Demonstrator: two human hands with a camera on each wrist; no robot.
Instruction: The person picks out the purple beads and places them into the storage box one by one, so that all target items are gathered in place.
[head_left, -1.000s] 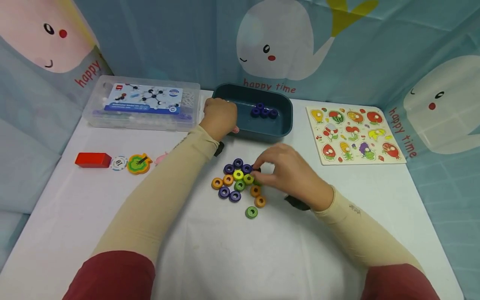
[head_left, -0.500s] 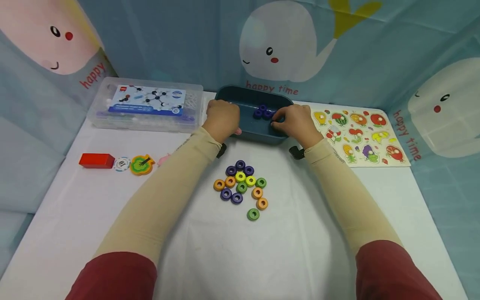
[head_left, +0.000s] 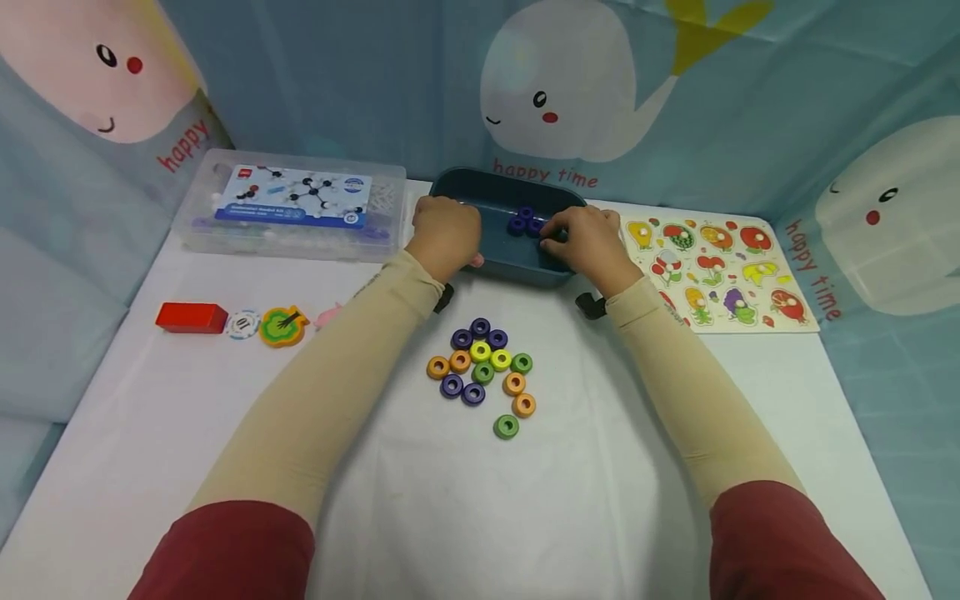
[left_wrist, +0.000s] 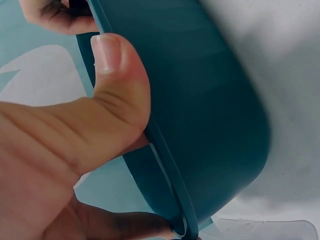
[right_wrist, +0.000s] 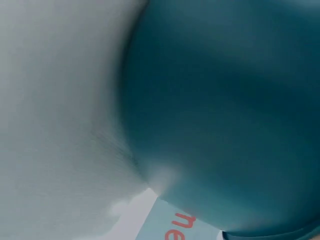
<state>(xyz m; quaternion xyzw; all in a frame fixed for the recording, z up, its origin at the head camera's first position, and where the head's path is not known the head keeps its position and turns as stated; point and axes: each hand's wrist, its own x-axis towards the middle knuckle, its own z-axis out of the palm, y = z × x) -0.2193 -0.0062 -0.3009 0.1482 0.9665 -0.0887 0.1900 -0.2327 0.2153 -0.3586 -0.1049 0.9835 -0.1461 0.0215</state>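
My left hand [head_left: 446, 237] grips the left end of a dark teal plastic bin [head_left: 510, 268]. In the left wrist view the thumb [left_wrist: 122, 80] presses over the bin's rim, with fingers reaching inside. My right hand [head_left: 588, 246] is over the bin's right end, thumb and fingers curled together in a pinch. A dark bit shows between its fingertips in the left wrist view, matching a purple ring, mostly hidden. Beside them, purple rings [head_left: 526, 225] lie inside the bin. The right wrist view shows mostly the bin's outer wall [right_wrist: 220, 115].
Several purple, yellow, orange and green rings [head_left: 483, 373] lie on the white table [head_left: 480, 508]. A clear molecular model kit [head_left: 292, 204] stands back left, a fruit board [head_left: 712, 275] at right. A red block [head_left: 191, 317], poker chip [head_left: 242, 324] and tree piece [head_left: 282, 326] lie left.
My right hand has moved from the rings on the table up and back into the bin, then stayed there. A dark ring at its fingertips left the table. My left hand stays put.
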